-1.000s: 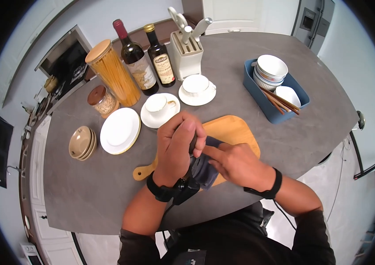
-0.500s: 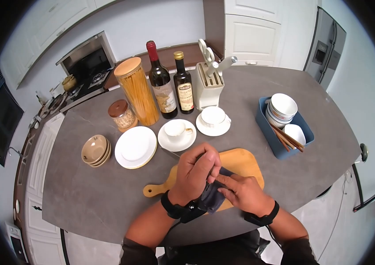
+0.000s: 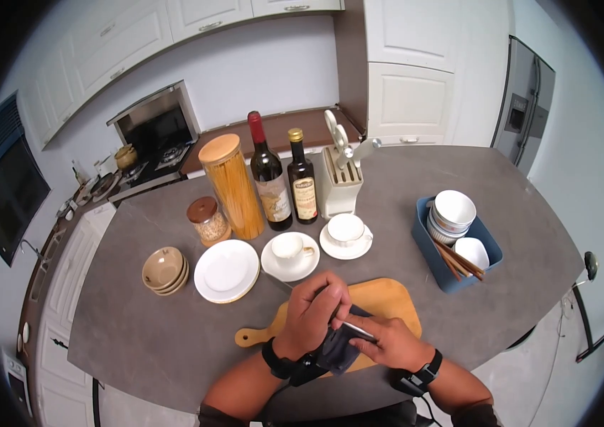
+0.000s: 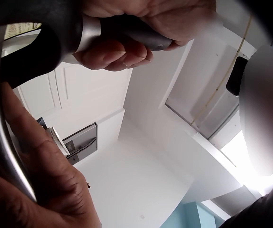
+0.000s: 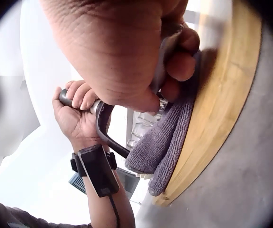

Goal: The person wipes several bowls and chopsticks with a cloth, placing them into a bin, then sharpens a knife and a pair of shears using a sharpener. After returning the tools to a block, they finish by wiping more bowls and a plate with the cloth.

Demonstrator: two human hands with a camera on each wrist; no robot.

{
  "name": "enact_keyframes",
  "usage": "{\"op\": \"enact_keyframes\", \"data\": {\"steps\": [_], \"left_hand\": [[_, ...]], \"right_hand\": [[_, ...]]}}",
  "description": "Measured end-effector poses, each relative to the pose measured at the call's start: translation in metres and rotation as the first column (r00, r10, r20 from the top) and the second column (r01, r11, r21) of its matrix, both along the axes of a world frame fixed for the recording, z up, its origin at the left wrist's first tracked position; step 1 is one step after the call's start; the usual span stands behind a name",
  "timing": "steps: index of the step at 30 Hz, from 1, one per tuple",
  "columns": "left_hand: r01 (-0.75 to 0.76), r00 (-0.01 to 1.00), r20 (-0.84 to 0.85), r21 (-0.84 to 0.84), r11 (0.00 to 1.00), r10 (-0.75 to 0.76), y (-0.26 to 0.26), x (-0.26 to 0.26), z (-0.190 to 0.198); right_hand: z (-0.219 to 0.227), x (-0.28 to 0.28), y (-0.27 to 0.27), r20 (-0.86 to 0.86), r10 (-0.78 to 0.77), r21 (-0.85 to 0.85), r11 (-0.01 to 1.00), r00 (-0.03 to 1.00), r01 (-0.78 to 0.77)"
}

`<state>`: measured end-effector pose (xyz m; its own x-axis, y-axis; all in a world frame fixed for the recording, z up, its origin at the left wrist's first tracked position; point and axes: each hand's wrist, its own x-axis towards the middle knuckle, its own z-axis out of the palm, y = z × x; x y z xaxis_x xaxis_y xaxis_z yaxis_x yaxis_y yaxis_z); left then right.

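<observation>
Well, curved black tool (image 5: 105,134) between the two hands (image 3: 316,313) (image 3: 394,345)

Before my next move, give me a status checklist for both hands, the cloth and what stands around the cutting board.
1. Left hand curled round the black handle: ok.
2. Right hand gripping the shiny metal part: ok.
3. Right fingers off any sharp edge: cannot tell, they cover part of the metal.
4. Grey cloth over the wooden cutting board: ok.
5. Red-capped bottle and gold-capped bottle upright: ok.
</observation>
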<state>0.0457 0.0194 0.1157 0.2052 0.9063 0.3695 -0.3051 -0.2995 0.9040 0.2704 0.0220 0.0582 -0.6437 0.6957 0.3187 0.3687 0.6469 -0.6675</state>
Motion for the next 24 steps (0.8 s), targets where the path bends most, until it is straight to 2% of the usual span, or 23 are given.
{"op": "enact_keyframes", "data": {"steps": [3,5,11,13,19,21,24], "left_hand": [[0.012,1.000,0.008,0.001,1.000,-0.012,-0.0005,0.0012,-0.0013],[0.034,0.995,0.093,-0.038,0.999,-0.031,-0.0001,0.0012,-0.0037],[0.035,0.994,0.106,-0.019,0.999,-0.033,-0.0015,0.0004,-0.0034],[0.032,0.999,0.021,-0.013,0.999,-0.032,-0.0018,-0.0019,-0.0037],[0.026,0.997,0.069,0.015,1.000,-0.027,-0.0026,0.0000,-0.0011],[0.016,1.000,-0.003,0.007,1.000,-0.016,-0.0033,-0.0009,-0.0008],[0.030,0.999,-0.020,0.042,0.999,-0.029,-0.0010,-0.0034,-0.0035]], "right_hand": [[-0.0077,0.0029,0.0019,-0.018,0.012,0.022,1.000,1.000,-0.011],[-0.0076,0.0047,0.0020,-0.006,0.011,0.055,0.998,1.000,-0.011],[-0.0096,0.0049,0.0024,0.037,0.009,0.154,0.988,0.999,-0.015],[-0.0087,0.0045,0.0009,0.047,0.017,0.174,0.984,0.999,-0.025],[-0.0102,0.0040,0.0005,0.077,0.004,0.154,0.988,0.997,-0.015],[-0.0073,0.0019,-0.0020,0.080,0.018,0.160,0.987,0.997,-0.030],[-0.0056,0.0013,-0.0030,0.024,-0.012,0.167,0.986,1.000,0.007]]}}
